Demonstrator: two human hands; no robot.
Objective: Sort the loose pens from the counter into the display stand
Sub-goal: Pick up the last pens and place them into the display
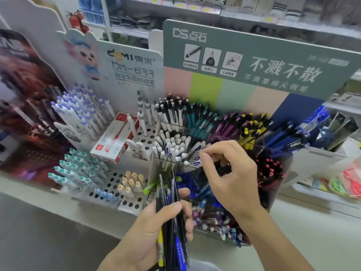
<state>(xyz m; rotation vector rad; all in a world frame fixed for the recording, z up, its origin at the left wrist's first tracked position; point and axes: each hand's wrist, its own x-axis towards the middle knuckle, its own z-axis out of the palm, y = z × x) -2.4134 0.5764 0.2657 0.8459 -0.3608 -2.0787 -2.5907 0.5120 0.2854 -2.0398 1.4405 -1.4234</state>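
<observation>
Nearest the camera, the left hand [156, 229] grips a bundle of loose pens [172, 227], thumb clamped across the dark, blue and yellow barrels, tips pointing up. Just right of it, the right hand [228, 173] reaches over the clear display stand [281, 184], thumb and forefinger pinching something small at the white pens [172, 151]; what it is cannot be told.

A pale counter [48, 222] carries everything. At its left end stands a white perforated rack [134, 204] with purple-capped, teal-capped and yellow-capped pens, a red-and-white box [115, 141] lying on it. Its backboard [125, 63] reads "DOMI 東米" and "DM-633". Rightwards, the stand's compartments hold black-and-white, teal, purple, yellow, blue and pink pens. Behind it a grey-green sign [254, 55] reads "DS 点石" and "不溅不散". Store shelves [195, 8] fill the background, blurred.
</observation>
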